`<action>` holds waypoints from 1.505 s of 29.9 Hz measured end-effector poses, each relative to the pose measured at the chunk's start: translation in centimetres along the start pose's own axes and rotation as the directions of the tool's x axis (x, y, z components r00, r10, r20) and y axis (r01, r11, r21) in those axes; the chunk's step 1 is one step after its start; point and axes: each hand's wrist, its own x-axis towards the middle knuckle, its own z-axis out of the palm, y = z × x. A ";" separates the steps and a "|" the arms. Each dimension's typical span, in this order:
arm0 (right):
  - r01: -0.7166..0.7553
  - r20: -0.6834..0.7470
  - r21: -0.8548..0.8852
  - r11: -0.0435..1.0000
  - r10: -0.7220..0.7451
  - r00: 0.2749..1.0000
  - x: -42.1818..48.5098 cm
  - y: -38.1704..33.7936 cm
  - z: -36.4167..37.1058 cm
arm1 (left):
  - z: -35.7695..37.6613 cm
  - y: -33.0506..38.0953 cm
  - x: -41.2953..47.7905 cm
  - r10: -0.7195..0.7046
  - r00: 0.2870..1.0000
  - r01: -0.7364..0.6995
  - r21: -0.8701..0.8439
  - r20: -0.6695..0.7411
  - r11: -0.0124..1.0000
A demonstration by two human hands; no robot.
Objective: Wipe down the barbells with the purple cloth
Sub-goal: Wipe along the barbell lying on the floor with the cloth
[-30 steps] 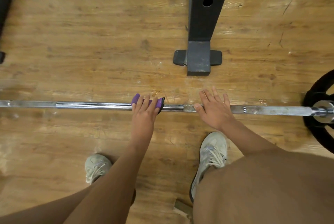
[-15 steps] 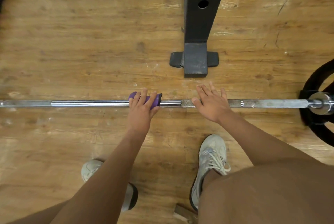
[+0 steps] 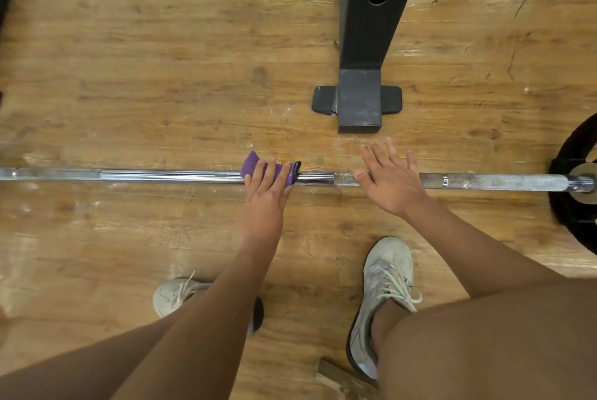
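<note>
Barbell: I'm seeing the long silver steel barbell (image 3: pixel 168 175) lying on the wooden plank floor (image 3: pixel 129 76).
Right hand (image 3: pixel 392 180): pressing on the bar, fingers spread straight.
Left hand (image 3: pixel 265 196): curling fingers around the folded purple cloth (image 3: pixel 250 164) at mid-shaft.
Progress: I'm judging it mid-wipe, with the dull right stretch looking undone.

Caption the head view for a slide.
Left hand holds purple cloth over barbell on wooden floor; right hand rests open on it.
</note>
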 end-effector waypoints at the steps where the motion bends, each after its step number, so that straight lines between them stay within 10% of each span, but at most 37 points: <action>1: 0.001 0.000 -0.003 1.000 -0.001 1.000 -0.1 -0.1 0.0 | 0.1 0.4 -0.4 -0.019 1.000 0.019 -0.011 0.006 1.000; 45: -0.028 -0.035 -0.007 1.000 0.028 0.999 -7.2 -1.8 4.4 | 0.8 5.4 -7.5 -0.009 0.998 0.009 0.004 0.065 1.000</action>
